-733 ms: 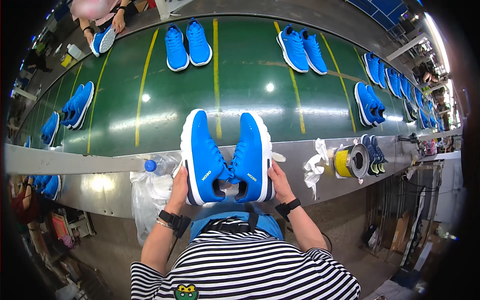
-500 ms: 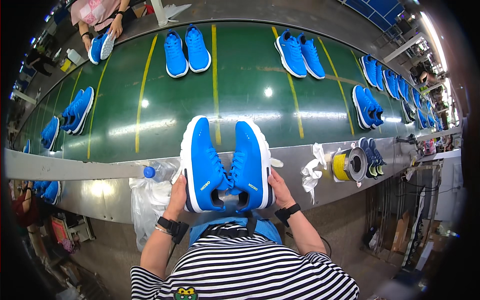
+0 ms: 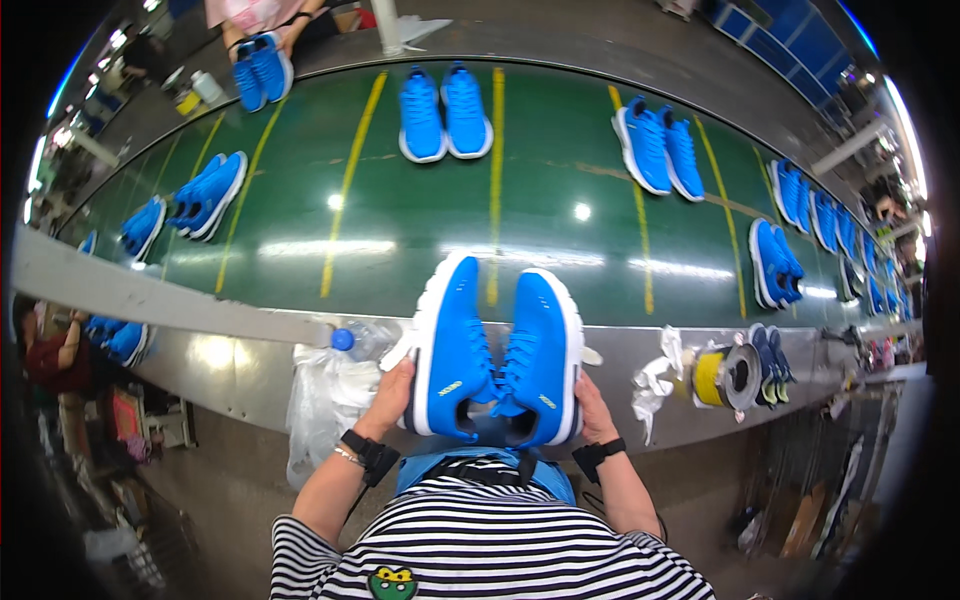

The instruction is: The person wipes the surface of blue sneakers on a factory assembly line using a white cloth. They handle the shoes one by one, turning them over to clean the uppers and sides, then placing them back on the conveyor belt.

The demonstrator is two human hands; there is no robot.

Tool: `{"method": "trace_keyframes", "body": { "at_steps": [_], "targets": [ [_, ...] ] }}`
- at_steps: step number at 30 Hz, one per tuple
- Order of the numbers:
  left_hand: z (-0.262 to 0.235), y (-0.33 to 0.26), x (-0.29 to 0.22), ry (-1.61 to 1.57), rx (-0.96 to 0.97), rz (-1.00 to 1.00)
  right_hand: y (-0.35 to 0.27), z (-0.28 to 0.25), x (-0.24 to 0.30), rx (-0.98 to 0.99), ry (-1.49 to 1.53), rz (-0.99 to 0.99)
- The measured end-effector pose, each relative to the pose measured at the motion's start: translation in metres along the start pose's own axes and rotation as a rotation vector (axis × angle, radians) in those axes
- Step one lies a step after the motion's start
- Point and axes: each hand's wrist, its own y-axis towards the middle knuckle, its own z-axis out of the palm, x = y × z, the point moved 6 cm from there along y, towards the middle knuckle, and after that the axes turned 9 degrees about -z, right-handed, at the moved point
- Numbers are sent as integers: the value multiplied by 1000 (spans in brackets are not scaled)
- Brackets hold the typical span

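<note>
Over the green conveyor belt [image 3: 400, 220], left hand [image 3: 392, 392] and right hand [image 3: 590, 408] each grip one blue sneaker [image 3: 455, 350], side by side.

Blue shoe pairs [image 3: 446, 115] dot the green conveyor belt [image 3: 400, 220]; yellow tape roll [image 3: 712, 377] nearby.

We hold a pair of shoes [image 3: 497, 350] side by side over the steel ledge [image 3: 240, 350], left hand [image 3: 392, 392] and right hand [image 3: 592, 405] outside them. Beyond lies the conveyor belt [image 3: 560, 190]; a bottle [image 3: 352, 340] sits left, a tape roll [image 3: 722, 376] right.
</note>
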Motion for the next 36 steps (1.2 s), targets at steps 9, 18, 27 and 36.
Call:
{"method": "trace_keyframes", "body": {
  "at_steps": [9, 18, 27, 36],
  "targets": [
    [-1, 4, 19, -79, 56, -38, 2, -5, -6, 12, -34, 7],
    [-1, -4, 6, -112, 88, -66, 2, -1, 1, 33, 24, 27],
    [-5, -5, 12, -76, 93, -109, 1, 5, 6, 78, 68, 41],
    [9, 5, 19, -569, 74, -313, 14, -3, -16, -111, 227, 106]
  ]
}}
